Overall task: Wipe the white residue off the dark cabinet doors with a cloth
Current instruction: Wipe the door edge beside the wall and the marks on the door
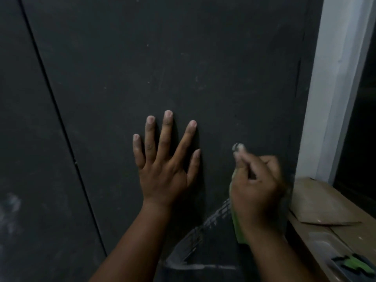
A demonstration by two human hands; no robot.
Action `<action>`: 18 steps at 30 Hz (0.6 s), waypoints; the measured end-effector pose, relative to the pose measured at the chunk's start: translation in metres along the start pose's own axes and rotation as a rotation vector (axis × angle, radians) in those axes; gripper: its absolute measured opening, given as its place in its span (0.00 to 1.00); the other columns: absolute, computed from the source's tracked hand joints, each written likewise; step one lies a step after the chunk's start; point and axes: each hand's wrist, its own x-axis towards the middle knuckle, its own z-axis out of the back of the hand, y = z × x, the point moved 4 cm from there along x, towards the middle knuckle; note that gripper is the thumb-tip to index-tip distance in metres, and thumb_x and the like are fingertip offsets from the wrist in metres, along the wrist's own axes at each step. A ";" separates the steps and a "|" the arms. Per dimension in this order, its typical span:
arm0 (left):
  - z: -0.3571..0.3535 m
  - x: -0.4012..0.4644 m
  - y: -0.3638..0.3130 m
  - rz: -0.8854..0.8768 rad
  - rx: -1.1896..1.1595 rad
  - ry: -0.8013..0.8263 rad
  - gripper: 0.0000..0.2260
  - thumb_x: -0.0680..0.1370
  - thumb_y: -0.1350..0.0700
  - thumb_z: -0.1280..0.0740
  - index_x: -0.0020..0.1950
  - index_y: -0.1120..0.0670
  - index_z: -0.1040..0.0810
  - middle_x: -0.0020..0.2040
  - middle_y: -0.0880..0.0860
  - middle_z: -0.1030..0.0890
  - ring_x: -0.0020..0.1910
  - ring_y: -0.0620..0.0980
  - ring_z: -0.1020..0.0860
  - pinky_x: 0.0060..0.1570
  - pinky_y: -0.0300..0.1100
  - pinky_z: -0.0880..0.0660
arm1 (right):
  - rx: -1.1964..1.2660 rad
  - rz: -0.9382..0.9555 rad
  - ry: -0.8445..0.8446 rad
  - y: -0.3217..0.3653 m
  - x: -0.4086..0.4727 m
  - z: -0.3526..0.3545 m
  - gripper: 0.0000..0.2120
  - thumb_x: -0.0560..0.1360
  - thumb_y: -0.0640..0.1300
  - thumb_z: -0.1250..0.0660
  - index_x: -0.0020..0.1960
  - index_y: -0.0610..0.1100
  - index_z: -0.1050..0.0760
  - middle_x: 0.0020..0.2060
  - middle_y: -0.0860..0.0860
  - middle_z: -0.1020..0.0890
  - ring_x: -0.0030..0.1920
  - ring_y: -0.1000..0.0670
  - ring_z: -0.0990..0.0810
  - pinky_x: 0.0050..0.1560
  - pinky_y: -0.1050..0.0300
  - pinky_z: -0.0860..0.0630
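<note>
A dark cabinet door (183, 58) fills most of the view. My left hand (164, 159) lies flat on it with fingers spread. To its right my right hand (256, 186) grips a green cloth (237, 222) and presses its whitish bunched tip (238, 147) against the door; the hand is blurred. White streaky residue (203, 233) runs across the door below both hands. A second door (30, 139) at the left carries a faint white smear (10, 208) near its lower edge.
A vertical gap (61, 123) separates the two doors. A white frame (337, 88) stands at the right with a dark opening beyond it. A brown ledge (321, 202) at lower right holds a clear tray (325, 249) and a green-black object (356, 264).
</note>
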 end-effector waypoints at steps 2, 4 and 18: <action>0.003 -0.001 0.014 0.052 0.013 -0.011 0.27 0.84 0.38 0.40 0.82 0.42 0.36 0.84 0.56 0.41 0.83 0.61 0.45 0.80 0.63 0.49 | 0.008 0.120 0.106 0.015 -0.031 -0.009 0.05 0.77 0.38 0.25 0.52 0.40 0.13 0.38 0.46 0.21 0.35 0.50 0.23 0.33 0.56 0.24; 0.007 -0.002 0.030 0.088 0.017 -0.011 0.27 0.84 0.38 0.40 0.83 0.43 0.36 0.84 0.57 0.41 0.83 0.62 0.45 0.79 0.64 0.49 | 0.012 0.188 0.170 0.019 -0.042 -0.012 0.05 0.76 0.37 0.25 0.51 0.41 0.12 0.37 0.47 0.21 0.35 0.51 0.22 0.34 0.60 0.26; 0.033 0.001 0.099 0.025 0.091 -0.022 0.27 0.84 0.39 0.39 0.82 0.44 0.36 0.84 0.54 0.39 0.83 0.57 0.43 0.76 0.66 0.42 | 0.045 0.238 0.233 0.039 -0.085 -0.033 0.08 0.82 0.44 0.31 0.56 0.46 0.14 0.39 0.49 0.22 0.35 0.51 0.22 0.34 0.53 0.24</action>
